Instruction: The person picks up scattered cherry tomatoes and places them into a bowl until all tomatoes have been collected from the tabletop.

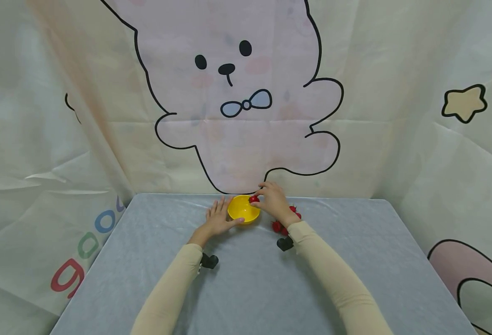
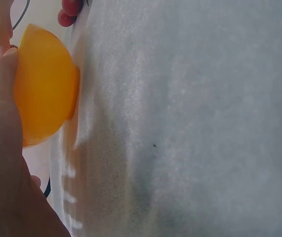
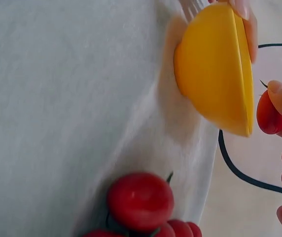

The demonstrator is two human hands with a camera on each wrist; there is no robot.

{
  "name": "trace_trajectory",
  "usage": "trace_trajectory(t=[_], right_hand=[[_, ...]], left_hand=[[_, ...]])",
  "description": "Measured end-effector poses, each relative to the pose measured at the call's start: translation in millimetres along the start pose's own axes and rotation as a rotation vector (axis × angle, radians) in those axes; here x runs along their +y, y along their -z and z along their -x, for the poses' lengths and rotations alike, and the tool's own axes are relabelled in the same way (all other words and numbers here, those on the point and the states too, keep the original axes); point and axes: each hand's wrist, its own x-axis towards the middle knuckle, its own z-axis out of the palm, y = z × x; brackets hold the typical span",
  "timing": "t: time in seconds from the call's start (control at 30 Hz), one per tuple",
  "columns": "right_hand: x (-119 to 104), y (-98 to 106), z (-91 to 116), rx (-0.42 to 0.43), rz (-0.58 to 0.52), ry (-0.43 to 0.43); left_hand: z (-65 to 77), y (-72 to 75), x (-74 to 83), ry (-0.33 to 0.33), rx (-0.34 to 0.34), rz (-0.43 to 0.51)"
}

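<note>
A yellow bowl [image 1: 242, 215] stands near the far edge of the table. My left hand [image 1: 217, 222] rests against its left side, fingers straight and spread, with the thumb at the near rim. Over the bowl's right rim, my right hand [image 1: 274, 203] pinches a red cherry tomato [image 3: 269, 116] between thumb and fingertips. The tomato's thin green stem shows in the right wrist view. Several more cherry tomatoes [image 3: 140, 201] lie on the table to the right of the bowl, partly hidden below my right wrist in the head view.
A grey-blue cloth covers the table [image 1: 246, 288]. Behind it hangs a pale curtain [image 1: 246, 153] with a cartoon bear, close to the table's far edge. Dark heart-shaped pieces [image 1: 209, 261] sit at both wrists.
</note>
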Motion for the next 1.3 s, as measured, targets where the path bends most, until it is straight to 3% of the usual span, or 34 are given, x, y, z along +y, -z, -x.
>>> trace_trajectory(t=[0.5, 1.3], right_hand=[[-15.3, -20.8, -8.2, -0.05, -0.032, -0.034], [-15.8, -42.8, -11.6, -0.112, -0.007, -0.061]], left_hand=[[2.9, 2.0, 1.6, -0.005, 0.002, 0.011], [1.4, 2.9, 2.3, -0.018, 0.017, 0.032]])
